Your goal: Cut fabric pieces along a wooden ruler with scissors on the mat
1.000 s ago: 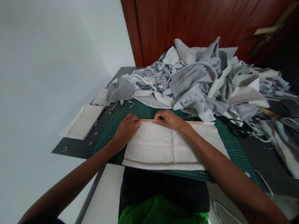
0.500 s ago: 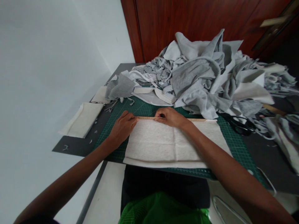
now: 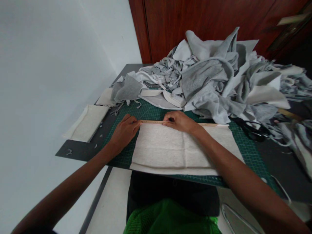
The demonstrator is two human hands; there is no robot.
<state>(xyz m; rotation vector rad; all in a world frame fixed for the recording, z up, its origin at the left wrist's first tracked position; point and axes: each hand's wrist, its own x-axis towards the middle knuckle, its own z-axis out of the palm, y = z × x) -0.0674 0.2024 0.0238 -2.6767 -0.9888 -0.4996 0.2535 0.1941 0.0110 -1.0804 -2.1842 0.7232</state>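
A cream cloth lies flat on the green cutting mat, with a fold line down its middle. Along its far edge runs a thin wooden ruler. My left hand pinches the ruler's left end at the cloth's far left corner. Farther right, my right hand has its fingers closed on the ruler and the cloth's edge near the middle. My right forearm passes over the right part of the cloth.
A big heap of grey and white fabric scraps fills the table's back. Black scissors lie at the right. A folded cream cloth rests on the left, with small scraps beside it.
My left hand has shifted slightly left along the ruler, to its end. My right hand stays in nearly the same place; the view has moved a little.
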